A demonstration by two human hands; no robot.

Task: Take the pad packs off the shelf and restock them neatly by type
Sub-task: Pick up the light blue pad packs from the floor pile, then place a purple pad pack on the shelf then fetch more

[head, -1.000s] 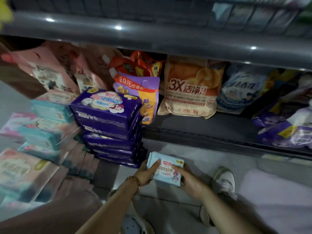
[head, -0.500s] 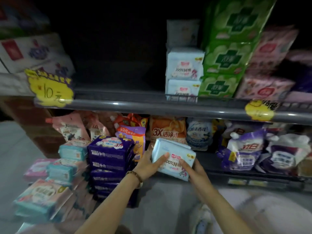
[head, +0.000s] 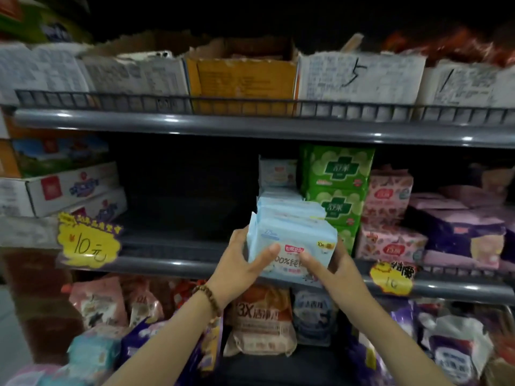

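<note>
Firstly, at mid-left: yellow price tag [head: 89,243] clipped to the rail of the middle shelf [head: 167,267]. Centre of frame: left hand [head: 237,263], beaded bracelet [head: 209,298] at the wrist, gripping the left edge of a light blue pad pack [head: 292,235], thumb laid across its front. Pack upright at the shelf's front edge, just before a stack of matching blue packs [head: 277,174]. Right of it: right hand [head: 337,271] clasping the pack's right edge, thumb on the front. Further right, same shelf: green packs [head: 338,174] stacked, then pink packs [head: 390,196].

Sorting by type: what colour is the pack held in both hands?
Light blue pack, head view.
</note>
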